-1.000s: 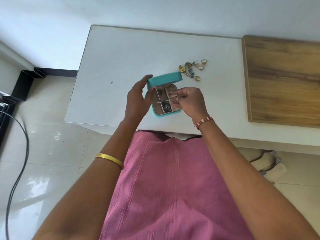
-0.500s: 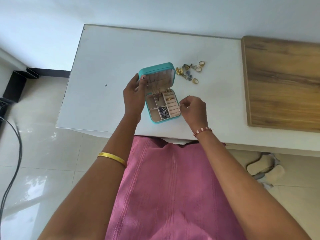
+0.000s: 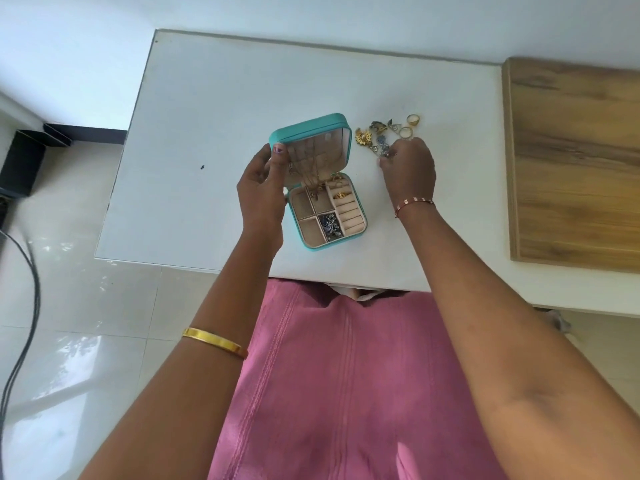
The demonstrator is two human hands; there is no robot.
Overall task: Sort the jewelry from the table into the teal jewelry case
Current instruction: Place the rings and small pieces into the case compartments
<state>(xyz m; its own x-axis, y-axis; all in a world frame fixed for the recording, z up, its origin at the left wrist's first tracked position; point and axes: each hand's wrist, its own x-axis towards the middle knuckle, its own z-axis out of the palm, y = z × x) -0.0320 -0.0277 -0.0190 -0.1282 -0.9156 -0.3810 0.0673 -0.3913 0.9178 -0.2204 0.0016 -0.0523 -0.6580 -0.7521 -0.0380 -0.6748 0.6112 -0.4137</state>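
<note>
While our left hand (image 3: pixel 259 192) grips the teal jewelry case (image 3: pixel 325 188) lid to keep it open, our right hand (image 3: pixel 408 168) pinches at the loose jewelry (image 3: pixel 384 136) beside it.

case (image 3: pixel 360 216) on table (image 3: pixel 214 109) | loose jewelry (image 3: pixel 381 133) right of lid | board (image 3: pixel 575 161) far right

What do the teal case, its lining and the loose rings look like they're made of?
Teal case: smooth, matte shell, probably faux leather.
Lining: beige, soft-looking, likely velvet or suede-like fabric.
Loose rings: shiny yellow metal, gold-toned; real gold or plated cannot be told.
</note>
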